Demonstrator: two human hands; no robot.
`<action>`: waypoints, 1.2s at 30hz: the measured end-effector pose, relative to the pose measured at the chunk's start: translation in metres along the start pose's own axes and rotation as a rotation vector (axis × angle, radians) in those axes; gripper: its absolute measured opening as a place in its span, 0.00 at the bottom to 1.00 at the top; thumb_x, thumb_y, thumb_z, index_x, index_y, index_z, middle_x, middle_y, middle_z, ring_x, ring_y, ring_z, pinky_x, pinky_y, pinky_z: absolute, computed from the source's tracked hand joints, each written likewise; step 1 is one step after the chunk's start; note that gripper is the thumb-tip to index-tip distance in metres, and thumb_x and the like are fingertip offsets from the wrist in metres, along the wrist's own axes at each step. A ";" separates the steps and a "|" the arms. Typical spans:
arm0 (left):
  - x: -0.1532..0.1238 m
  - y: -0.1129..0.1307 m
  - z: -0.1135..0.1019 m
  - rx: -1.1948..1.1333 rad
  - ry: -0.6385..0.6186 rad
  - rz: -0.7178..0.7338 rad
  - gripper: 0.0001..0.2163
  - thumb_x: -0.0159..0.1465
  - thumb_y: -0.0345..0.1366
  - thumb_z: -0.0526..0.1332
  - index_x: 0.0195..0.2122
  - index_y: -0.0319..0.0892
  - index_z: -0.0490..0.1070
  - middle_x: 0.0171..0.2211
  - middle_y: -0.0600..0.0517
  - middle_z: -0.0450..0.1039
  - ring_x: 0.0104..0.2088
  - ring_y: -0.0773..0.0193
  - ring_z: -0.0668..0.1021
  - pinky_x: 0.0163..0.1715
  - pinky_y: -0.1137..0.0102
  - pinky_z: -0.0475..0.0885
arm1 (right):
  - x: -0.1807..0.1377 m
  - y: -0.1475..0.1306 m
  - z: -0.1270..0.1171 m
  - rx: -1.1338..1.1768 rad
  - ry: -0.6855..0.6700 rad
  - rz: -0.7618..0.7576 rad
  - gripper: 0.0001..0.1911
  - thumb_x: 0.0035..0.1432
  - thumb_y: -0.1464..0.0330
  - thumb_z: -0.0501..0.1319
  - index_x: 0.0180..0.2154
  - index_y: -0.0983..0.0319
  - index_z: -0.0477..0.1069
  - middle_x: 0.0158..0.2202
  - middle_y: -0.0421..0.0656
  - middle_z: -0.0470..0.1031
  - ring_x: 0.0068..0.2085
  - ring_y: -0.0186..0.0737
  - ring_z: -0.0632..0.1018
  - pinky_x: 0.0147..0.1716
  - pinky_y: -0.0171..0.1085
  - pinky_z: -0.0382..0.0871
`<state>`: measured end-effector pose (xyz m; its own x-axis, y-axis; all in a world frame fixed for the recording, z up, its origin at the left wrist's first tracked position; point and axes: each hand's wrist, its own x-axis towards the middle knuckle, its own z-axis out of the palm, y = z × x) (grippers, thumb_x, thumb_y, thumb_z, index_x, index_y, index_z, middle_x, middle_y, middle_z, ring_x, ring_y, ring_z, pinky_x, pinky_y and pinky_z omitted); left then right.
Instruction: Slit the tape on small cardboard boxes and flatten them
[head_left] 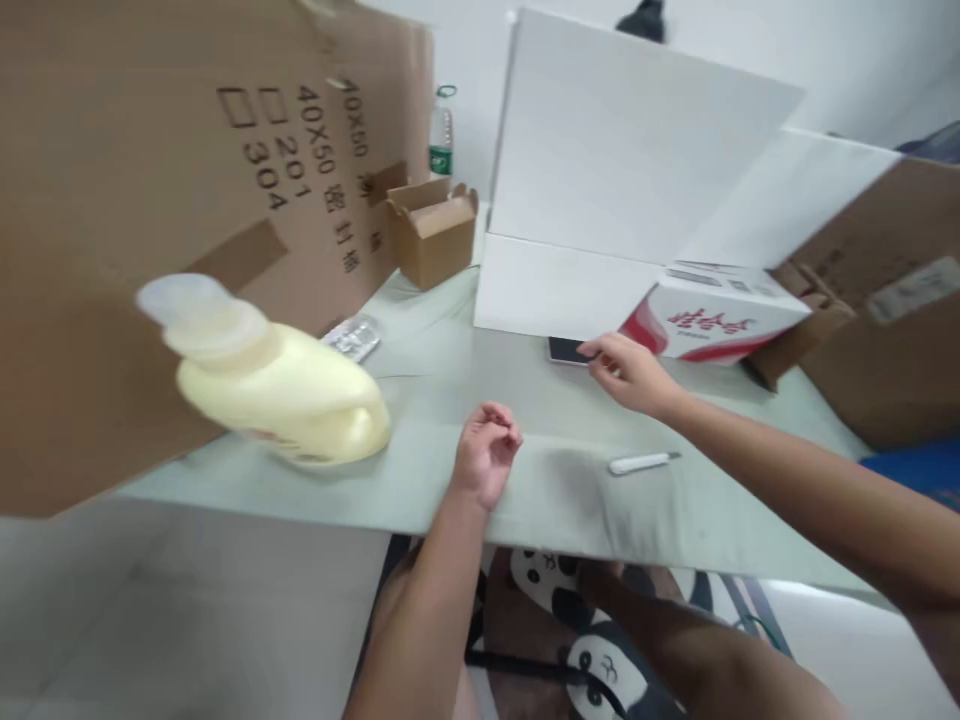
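My left hand (487, 455) is over the near middle of the table, palm side partly showing. Its fingers curl in toward the thumb, and nothing shows in them. Farther off to the right, my right hand (626, 372) is bent at the wrist with fingers drawn together; I see nothing in its grip. Its fingertips overlap a flat dark object with a pale edge (567, 350), perhaps a phone; whether they touch is unclear. A white-handled knife-like tool (641, 463) lies nearer me, below the right hand. Just beyond that hand is a white-and-red carton (716, 315).
A pale yellow jug-shaped bottle (289, 390) stands on the left, before a large cardboard box (150, 130). Behind are a small open brown box (439, 240), a water bottle (442, 135) and tall white panels (622, 150). More cardboard (892, 330) is on the right.
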<state>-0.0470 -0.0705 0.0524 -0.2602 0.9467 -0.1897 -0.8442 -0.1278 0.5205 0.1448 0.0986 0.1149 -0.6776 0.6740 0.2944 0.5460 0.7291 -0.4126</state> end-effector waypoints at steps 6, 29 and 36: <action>0.003 0.015 -0.009 -0.048 0.050 -0.011 0.10 0.41 0.25 0.64 0.26 0.41 0.68 0.24 0.58 0.68 0.23 0.74 0.68 0.29 0.74 0.61 | 0.172 -0.082 0.124 0.140 -0.087 -0.130 0.20 0.55 0.76 0.56 0.48 0.61 0.76 0.56 0.51 0.72 0.43 0.42 0.80 0.52 0.46 0.75; 0.005 0.043 -0.046 0.815 0.481 0.657 0.13 0.57 0.28 0.63 0.43 0.46 0.76 0.49 0.44 0.70 0.54 0.50 0.71 0.58 0.58 0.64 | 0.139 -0.089 0.118 0.423 -0.009 0.025 0.17 0.62 0.66 0.58 0.51 0.62 0.76 0.64 0.52 0.65 0.33 0.35 0.80 0.40 0.45 0.84; 0.004 0.033 -0.042 0.735 0.410 0.769 0.20 0.67 0.40 0.57 0.60 0.43 0.62 0.64 0.39 0.62 0.67 0.48 0.64 0.69 0.56 0.55 | -0.093 -0.060 0.037 0.566 0.243 0.086 0.04 0.65 0.68 0.62 0.42 0.54 0.73 0.46 0.43 0.76 0.22 0.29 0.74 0.19 0.34 0.74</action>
<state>-0.0953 -0.0833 0.0336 -0.8374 0.5074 0.2033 0.0493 -0.3003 0.9526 0.1569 -0.0125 0.0805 -0.4750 0.7839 0.3999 0.2031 0.5398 -0.8169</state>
